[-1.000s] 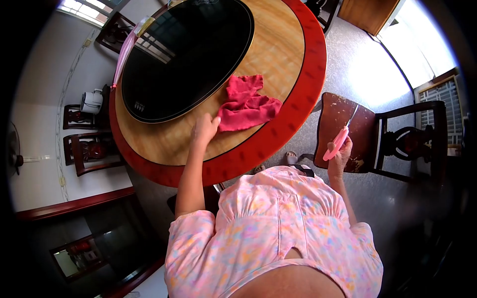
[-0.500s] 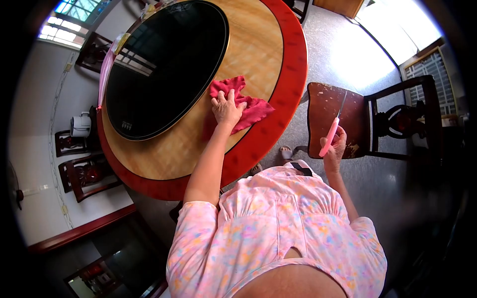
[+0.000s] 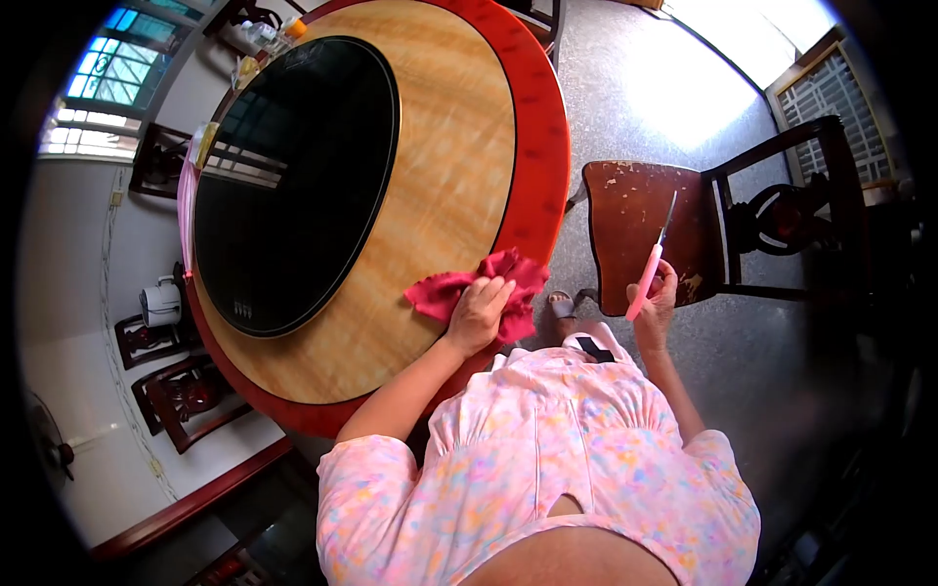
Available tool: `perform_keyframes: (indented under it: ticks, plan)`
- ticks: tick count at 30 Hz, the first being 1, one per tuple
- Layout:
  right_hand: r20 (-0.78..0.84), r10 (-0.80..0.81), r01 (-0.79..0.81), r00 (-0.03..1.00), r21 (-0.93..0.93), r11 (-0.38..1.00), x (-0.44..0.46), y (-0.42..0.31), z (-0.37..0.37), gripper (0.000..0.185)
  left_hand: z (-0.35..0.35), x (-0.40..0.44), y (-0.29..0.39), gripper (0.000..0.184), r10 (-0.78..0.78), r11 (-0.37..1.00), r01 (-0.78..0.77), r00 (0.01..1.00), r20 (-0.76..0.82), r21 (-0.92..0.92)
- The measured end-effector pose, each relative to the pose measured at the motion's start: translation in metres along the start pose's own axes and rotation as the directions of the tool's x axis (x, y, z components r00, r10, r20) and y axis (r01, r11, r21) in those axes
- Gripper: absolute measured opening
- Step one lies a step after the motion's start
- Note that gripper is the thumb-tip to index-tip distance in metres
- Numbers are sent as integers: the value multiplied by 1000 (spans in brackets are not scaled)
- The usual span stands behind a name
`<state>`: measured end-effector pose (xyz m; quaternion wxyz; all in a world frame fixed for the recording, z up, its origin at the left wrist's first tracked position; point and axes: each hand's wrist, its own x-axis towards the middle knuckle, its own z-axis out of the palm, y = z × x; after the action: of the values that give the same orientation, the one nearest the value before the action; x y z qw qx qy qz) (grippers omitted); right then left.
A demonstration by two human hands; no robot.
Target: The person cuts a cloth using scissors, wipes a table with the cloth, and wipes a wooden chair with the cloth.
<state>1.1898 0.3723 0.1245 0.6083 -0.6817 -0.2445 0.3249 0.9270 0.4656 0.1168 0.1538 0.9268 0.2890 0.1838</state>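
My left hand (image 3: 478,314) is closed on a crumpled dark-pink cloth (image 3: 518,276) at the near right edge of the round table (image 3: 532,186). One corner of the cloth spreads left over the wood-patterned top, and the rest bunches up across the red rim. Held out to the right, my right hand (image 3: 657,311) grips a pair of pink-handled scissors (image 3: 647,278). Seen edge-on, their thin metal blades point up and away, in front of the chair seat. I cannot tell whether the blades are apart.
A black glass turntable (image 3: 293,186) sits on the table. To the right stands a wooden chair (image 3: 635,205) with a worn seat. Bottles (image 3: 262,34) are at the far edge. More dark chairs (image 3: 186,396) and a white pot-like appliance (image 3: 160,303) line the left side.
My left hand has drawn the cloth from beside the turntable toward me and right, onto the table's rim, gathering it up. My right hand keeps its hold on the scissors, nearly still.
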Motion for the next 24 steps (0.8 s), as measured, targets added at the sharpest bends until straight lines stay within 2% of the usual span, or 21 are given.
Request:
perform_keyframes:
  ticks: [1, 2, 4, 8, 10, 14, 16, 17, 20, 23, 24]
  plan:
    - [7, -16, 16, 1000, -62, 998, 2, 2, -1, 52, 2, 20, -4, 38, 23, 1000, -23, 999, -23, 22]
    - [-10, -4, 3, 1000, -68, 998, 4, 4, -2, 52, 10, 39, -14, 38, 27, 999, -27, 1000, -13, 20]
    - [11, -62, 62, 998, -96, 993, 11, 6, -2, 53, 22, 84, -28, 38, 69, 994, -60, 993, -98, 94]
    - [10, -93, 94, 996, -98, 991, 21, 9, -10, 56, 37, 162, -57, 32, 100, 991, -82, 979, -179, 108]
    - [29, -98, 102, 995, -186, 977, 26, 9, -16, 59, 44, 195, -74, 29, 99, 991, -76, 973, -210, 112]
    - [77, -74, 87, 994, -186, 979, 30, 9, -24, 60, 53, 260, -109, 21, 96, 985, -41, 938, -334, 168]
    - [116, -80, 99, 990, -167, 981, 31, 18, -31, 62, 59, 293, -130, 13, 26, 980, 47, 936, -352, 196]
    - [109, -67, 85, 992, -161, 983, 31, 22, -34, 62, 62, 308, -140, 7, 23, 974, 74, 908, -418, 214]
    - [144, -63, 93, 988, -207, 974, 30, 20, -35, 64, 60, 333, -164, 21, -119, 941, 221, 924, -363, 255]
    - [217, -57, 109, 974, -235, 966, 31, 25, -37, 62, 39, 312, -170, 25, -224, 895, 342, 900, -374, 287]
    - [220, -57, 111, 974, -243, 964, 33, 28, -36, 62, 37, 290, -176, 27, -202, 898, 352, 863, -463, 264]
